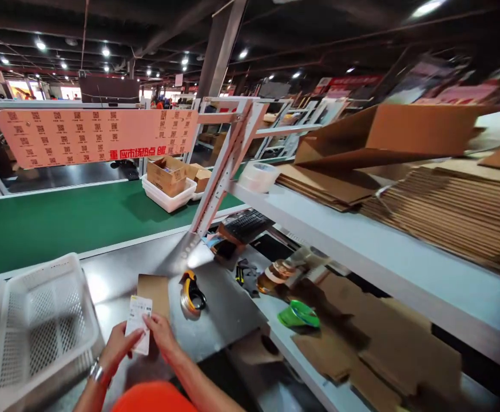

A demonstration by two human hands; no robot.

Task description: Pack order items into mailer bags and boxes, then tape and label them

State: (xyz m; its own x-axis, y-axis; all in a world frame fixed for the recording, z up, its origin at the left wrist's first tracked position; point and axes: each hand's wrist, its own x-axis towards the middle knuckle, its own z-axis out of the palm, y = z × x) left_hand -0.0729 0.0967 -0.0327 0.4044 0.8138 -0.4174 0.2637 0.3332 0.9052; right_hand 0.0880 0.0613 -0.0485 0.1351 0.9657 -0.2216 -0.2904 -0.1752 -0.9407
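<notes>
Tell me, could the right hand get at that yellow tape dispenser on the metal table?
Probably yes: the tape dispenser lies just beyond the right hand with bare table between, though both hands now hold a paper slip.

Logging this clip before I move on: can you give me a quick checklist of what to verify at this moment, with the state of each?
1. Both hands on the paper slip: ok; left hand grips its lower edge, right hand its right side.
2. Slip readable: cannot tell; the print is too small.
3. Flat cardboard piece within reach: ok, lying on the metal table just behind the slip.
4. Tape dispenser close by: ok, beside the cardboard.
5. White basket at the left: ok, nothing visible inside.
6. Box in the tray on the green belt: ok, apart from the hands.
</notes>
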